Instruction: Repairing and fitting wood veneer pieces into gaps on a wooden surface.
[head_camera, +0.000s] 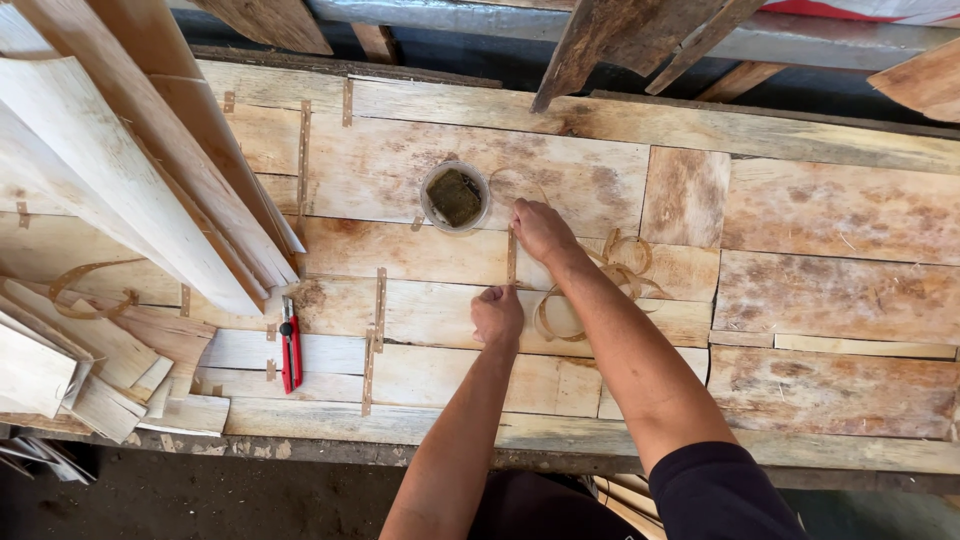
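Hands pressed a brown tape strip (511, 258) onto veneer sheets (420, 320): left hand (497, 316) fisted, right hand (541, 230) flat-fingered, neither gripping.

Head camera, single view: worn on the person's head, facing almost straight down onto the veneer sheets (600, 200) of the work surface. Near range (forearms enter from the lower edge). The left hand (497, 316) and right hand (540, 230) sit near frame centre. Beyond the hands, the surface's far edge; nearer than the hands, its front edge and floor. No second view shares the scene.
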